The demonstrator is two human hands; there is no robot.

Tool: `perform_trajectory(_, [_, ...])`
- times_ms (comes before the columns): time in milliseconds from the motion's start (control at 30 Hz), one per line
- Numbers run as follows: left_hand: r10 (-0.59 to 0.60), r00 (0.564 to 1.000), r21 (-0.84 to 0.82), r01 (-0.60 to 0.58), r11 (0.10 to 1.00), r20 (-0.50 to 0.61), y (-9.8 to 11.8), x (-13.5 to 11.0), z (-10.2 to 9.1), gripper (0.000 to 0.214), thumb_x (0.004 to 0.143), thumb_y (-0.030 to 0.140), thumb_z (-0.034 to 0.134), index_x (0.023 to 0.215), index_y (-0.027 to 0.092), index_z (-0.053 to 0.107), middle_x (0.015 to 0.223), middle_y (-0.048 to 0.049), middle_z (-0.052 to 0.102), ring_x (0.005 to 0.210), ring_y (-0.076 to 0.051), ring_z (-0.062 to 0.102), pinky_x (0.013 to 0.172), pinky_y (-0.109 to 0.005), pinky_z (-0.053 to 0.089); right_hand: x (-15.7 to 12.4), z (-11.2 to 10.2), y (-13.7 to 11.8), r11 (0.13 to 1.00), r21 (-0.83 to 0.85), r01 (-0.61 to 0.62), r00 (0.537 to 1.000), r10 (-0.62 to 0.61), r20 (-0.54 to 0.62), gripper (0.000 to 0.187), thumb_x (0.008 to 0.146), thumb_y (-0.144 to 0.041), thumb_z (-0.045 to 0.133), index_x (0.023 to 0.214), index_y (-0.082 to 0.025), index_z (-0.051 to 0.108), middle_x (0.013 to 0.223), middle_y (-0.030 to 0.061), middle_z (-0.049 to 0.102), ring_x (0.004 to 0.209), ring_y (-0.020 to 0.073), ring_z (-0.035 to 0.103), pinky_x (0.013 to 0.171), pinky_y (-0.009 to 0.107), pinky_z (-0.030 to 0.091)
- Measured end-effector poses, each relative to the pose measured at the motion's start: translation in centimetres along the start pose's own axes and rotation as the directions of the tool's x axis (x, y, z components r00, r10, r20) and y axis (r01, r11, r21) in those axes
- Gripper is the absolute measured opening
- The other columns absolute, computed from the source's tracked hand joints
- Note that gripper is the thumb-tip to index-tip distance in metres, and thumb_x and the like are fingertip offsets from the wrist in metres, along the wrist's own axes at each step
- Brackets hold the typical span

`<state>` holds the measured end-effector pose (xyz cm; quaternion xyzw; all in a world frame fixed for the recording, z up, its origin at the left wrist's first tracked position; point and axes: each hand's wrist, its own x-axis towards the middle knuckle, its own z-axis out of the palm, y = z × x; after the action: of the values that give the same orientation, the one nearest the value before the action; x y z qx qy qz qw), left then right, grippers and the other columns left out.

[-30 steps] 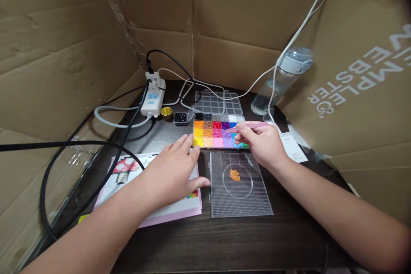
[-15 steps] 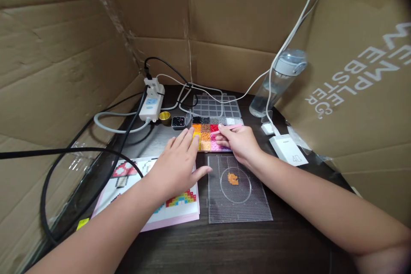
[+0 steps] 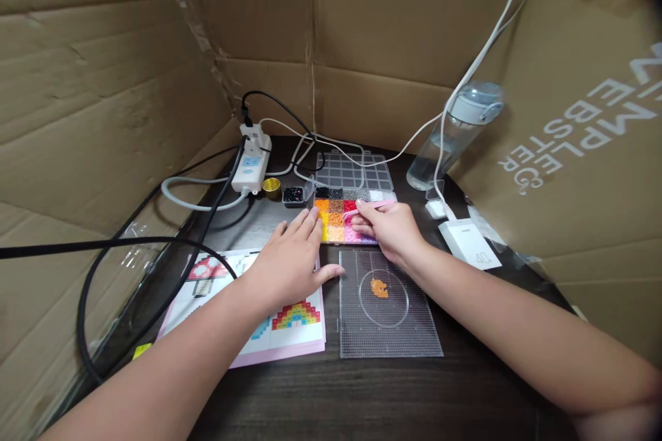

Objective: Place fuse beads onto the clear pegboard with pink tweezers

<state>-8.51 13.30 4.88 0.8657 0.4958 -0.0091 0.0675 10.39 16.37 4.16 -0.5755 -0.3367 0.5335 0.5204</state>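
The fingers [image 3: 363, 219] of the right hand [image 3: 390, 229] are pinched around a pair of pink tweezers [image 3: 371, 205], thumb below and forefinger on top. The tweezers lie nearly level and point left, with the tip over the red and orange compartments of the bead box [image 3: 335, 209]. The box sits open on the bench [image 3: 362, 393], its small squares filled with beads sorted by colour, and the right hand covers its right part. Its clear gridded lid [image 3: 352, 171] lies flat behind it.

The left hand [image 3: 289, 262] grasps nothing. Its fingers are stretched out and a little spread, the palm down on the top right corner of the pattern sheet [image 3: 292, 334] and the fingertips touching the left edge of the bead box. The sheet shows a red mushroom and a rainbow in coloured squares.

Just in front of the right hand lies a clear pegboard [image 3: 414, 331], beside the pattern sheet. A small cluster of orange beads [image 3: 379, 287] sits inside a ring marked on it.

Behind the left hand stand a little tub of dark beads [image 3: 293, 195], a gold cup [image 3: 271, 186] and a white power strip [image 3: 252, 164] with cables [image 3: 155, 241] running off it. To the right are a white box [image 3: 469, 242] and a clear water bottle [image 3: 449, 138]. Cardboard walls [image 3: 103, 83] close in the bench on three sides.
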Motion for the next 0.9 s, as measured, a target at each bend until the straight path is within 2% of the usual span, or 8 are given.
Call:
perform_trajectory(400, [-0.007,1.000,-0.025,0.007,1.000,0.011,0.0,0.1,0.1,0.093,0.088,0.069,0.048,0.154,0.006,0.027,0.162,-0.0185,0.018,0.151,-0.035,0.017,0.120,-0.052,0.025,0.3,0.0,0.2,1.000,0.011,0.004,1.000,-0.004,0.008,0.024,0.079,-0.030,0.074,0.063,-0.013,0.069,0.062,0.0062,0.071,0.055,0.0124,0.068,0.063,0.028,0.063])
perform_trajectory(533, [-0.005,1.000,-0.040,0.005,0.999,0.004,-0.2,0.0,0.2,0.093,0.087,0.069,0.049,0.154,0.008,0.026,0.163,-0.0170,0.018,0.151,-0.035,0.016,0.121,-0.052,0.024,0.0,-0.5,-0.4,0.998,0.032,0.053,0.998,-0.052,-0.019,0.023,0.079,-0.030,0.075,0.064,-0.014,0.069,0.063,0.0059,0.071,0.058,0.0134,0.069,0.069,0.031,0.064])
perform_trajectory(633, [0.006,1.000,-0.031,-0.006,1.000,0.010,-0.5,0.0,0.2,0.096,0.086,0.071,0.048,0.155,0.009,0.024,0.163,-0.0154,0.015,0.152,-0.035,0.013,0.121,-0.052,0.023,-1.4,-2.2,-1.3,0.978,0.036,0.205,0.978,-0.206,0.032,0.024,0.079,-0.036,0.075,0.068,-0.015,0.072,0.068,0.0062,0.072,0.061,0.0140,0.069,0.070,0.032,0.063])
perform_trajectory(733, [0.018,0.999,-0.021,-0.017,1.000,0.034,-0.9,0.1,0.1,0.098,0.086,0.074,0.045,0.156,0.009,0.021,0.164,-0.0134,0.011,0.152,-0.035,0.011,0.120,-0.053,0.023,-3.9,-5.2,-1.7,0.927,-0.105,0.361,0.923,-0.338,0.183,0.023,0.082,-0.040,0.074,0.080,-0.018,0.077,0.073,0.0064,0.074,0.064,0.0156,0.070,0.067,0.033,0.063])
perform_trajectory(800, [0.028,0.998,-0.023,-0.027,0.999,0.051,-1.2,0.1,0.0,0.099,0.086,0.076,0.042,0.157,0.011,0.017,0.165,-0.0114,0.008,0.152,-0.034,0.009,0.120,-0.053,0.023,-5.8,-7.4,-1.5,0.889,-0.260,0.376,0.916,-0.315,0.249,0.019,0.080,-0.039,0.075,0.085,-0.020,0.078,0.071,0.0054,0.075,0.062,0.0167,0.070,0.066,0.034,0.063])
perform_trajectory(900, [0.040,0.997,-0.034,-0.038,0.999,0.068,-1.8,0.2,-0.2,0.099,0.086,0.078,0.040,0.158,0.013,0.016,0.165,-0.0082,0.006,0.153,-0.033,0.008,0.121,-0.051,0.021,-7.7,-9.8,-0.5,0.856,-0.320,0.406,0.895,-0.300,0.331,0.014,0.078,-0.036,0.077,0.085,-0.024,0.080,0.091,0.0073,0.078,0.073,0.0195,0.074,0.070,0.034,0.064])
